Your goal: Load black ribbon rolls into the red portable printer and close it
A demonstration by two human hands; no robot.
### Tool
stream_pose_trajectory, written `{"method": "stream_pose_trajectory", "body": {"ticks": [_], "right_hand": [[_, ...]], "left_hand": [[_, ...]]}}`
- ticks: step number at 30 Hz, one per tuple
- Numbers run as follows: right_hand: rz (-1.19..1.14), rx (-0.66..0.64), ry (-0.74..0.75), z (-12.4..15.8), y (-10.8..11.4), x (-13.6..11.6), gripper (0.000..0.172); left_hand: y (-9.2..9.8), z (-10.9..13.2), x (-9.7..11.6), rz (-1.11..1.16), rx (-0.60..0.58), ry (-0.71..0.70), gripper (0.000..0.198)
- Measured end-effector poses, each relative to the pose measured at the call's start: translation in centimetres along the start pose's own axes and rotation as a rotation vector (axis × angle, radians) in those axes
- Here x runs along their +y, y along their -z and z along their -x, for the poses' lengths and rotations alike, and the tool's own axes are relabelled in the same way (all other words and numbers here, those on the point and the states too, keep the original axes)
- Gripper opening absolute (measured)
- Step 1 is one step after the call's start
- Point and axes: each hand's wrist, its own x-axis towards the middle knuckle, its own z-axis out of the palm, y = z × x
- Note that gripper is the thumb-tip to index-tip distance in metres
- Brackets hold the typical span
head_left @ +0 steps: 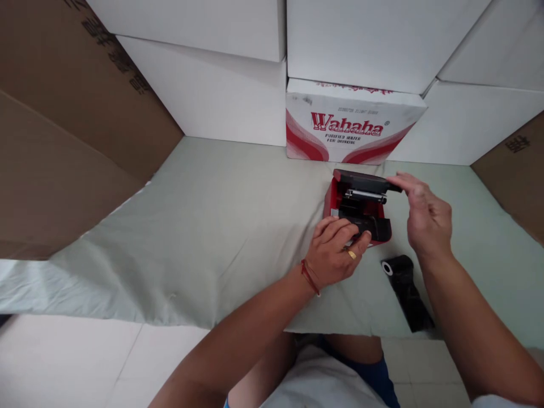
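Note:
A small red and black machine that looks like a label printer (328, 203) stands on the cloth with its hinged black lid (366, 180) raised. Inside it a thin silvery bar or roller shows under the lid, above a black inner part. My left hand (335, 249) grips the near side of the body, its fingers and thumb bent over the front edge. At the lid's right corner, my right hand (429, 218) holds on with its fingertips. A black roll with a white core (399, 266) lies partly unrolled on the cloth, nearest my right forearm.
A pale green cloth (238, 226) covers the table. Behind the machine stands a white and red Wahaha water carton (352, 127), against stacked white boxes (221, 85). Brown cardboard boxes (68, 153) border the left and right sides. The table's front edge is close to my body.

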Motion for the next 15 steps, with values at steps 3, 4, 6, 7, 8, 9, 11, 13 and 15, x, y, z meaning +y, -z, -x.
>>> {"method": "stream_pose_trajectory", "body": {"ticks": [3, 4, 6, 7, 8, 9, 11, 13, 15], "right_hand": [[-0.100, 0.040, 0.056, 2.4, 0.0, -0.1, 0.044], [-0.100, 0.039, 0.065, 3.0, -0.2, 0.0, 0.043], [-0.086, 0.059, 0.079, 4.1, -0.8, 0.3, 0.041], [-0.075, 0.069, 0.090, 4.4, -1.0, 0.5, 0.040], [-0.068, 0.079, 0.106, 4.6, -1.3, 0.6, 0.039], [-0.068, 0.087, 0.120, 4.7, -1.5, 0.7, 0.038], [-0.084, 0.103, 0.142, 4.7, -1.7, 0.8, 0.037], [-0.096, 0.110, 0.139, 4.6, -1.8, 0.7, 0.038], [-0.091, 0.114, 0.112, 4.5, -1.8, 0.5, 0.039]], "left_hand": [[0.1, 0.0, 0.1, 0.021, -0.014, 0.009, 0.046], [0.1, 0.0, 0.1, 0.019, -0.027, 0.015, 0.046], [0.2, -0.1, 0.1, 0.017, -0.036, 0.020, 0.045], [0.2, -0.2, 0.1, 0.027, -0.025, 0.016, 0.044], [0.3, -0.3, 0.0, 0.043, -0.002, 0.011, 0.043], [0.5, -0.5, -0.2, 0.058, 0.031, 0.015, 0.043], [1.1, -1.1, -0.9, 0.083, 0.086, 0.075, 0.045], [1.9, -1.8, -2.0, 0.130, 0.070, 0.216, 0.045], [2.5, -2.4, -3.1, 0.251, -0.024, 0.359, 0.045]]}}
